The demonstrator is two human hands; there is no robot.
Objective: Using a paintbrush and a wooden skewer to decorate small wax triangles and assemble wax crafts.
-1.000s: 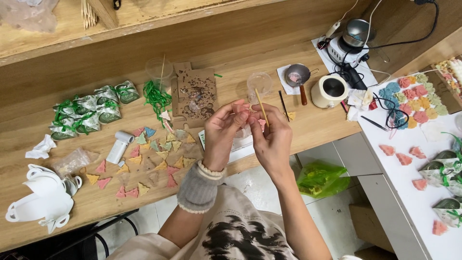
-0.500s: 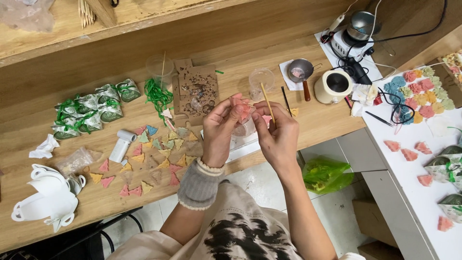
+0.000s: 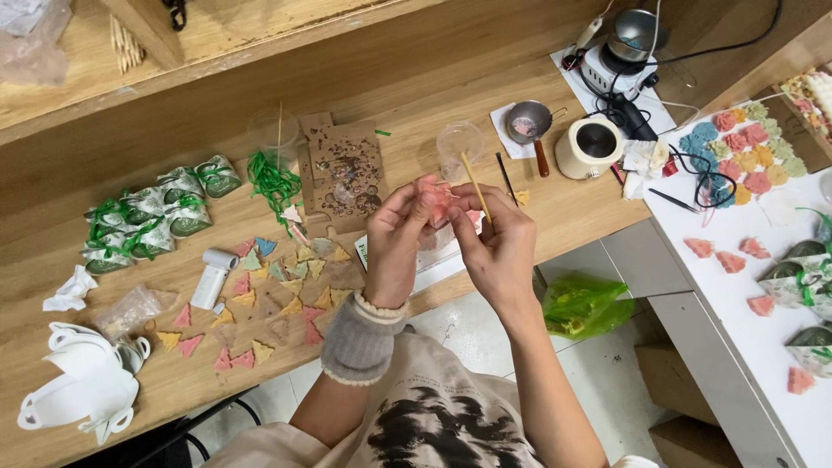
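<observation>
My left hand (image 3: pixel 400 238) pinches a small pink wax-like piece (image 3: pixel 436 201) between thumb and fingers, raised above the wooden table (image 3: pixel 485 95). My right hand (image 3: pixel 498 247) is close against it, holding a thin wooden stick (image 3: pixel 474 185) that points up and away, with its lower end at the pink piece. A grey knitted cuff covers my left wrist. Below the hands, on the table edge, lies a white sheet, mostly hidden.
Several small coloured triangular pieces (image 3: pixel 260 299) lie left of my hands. Green-ribboned pouches (image 3: pixel 152 217), a brown card (image 3: pixel 345 173), a clear cup (image 3: pixel 457 143), a small ladle (image 3: pixel 530 126), a cream pot (image 3: pixel 591 147) and a white table (image 3: pixel 754 286) with more coloured pieces are around.
Both hands have stayed together over the table edge, turning the pink piece slightly; the stick has tilted a little. Nothing on the table has moved.
</observation>
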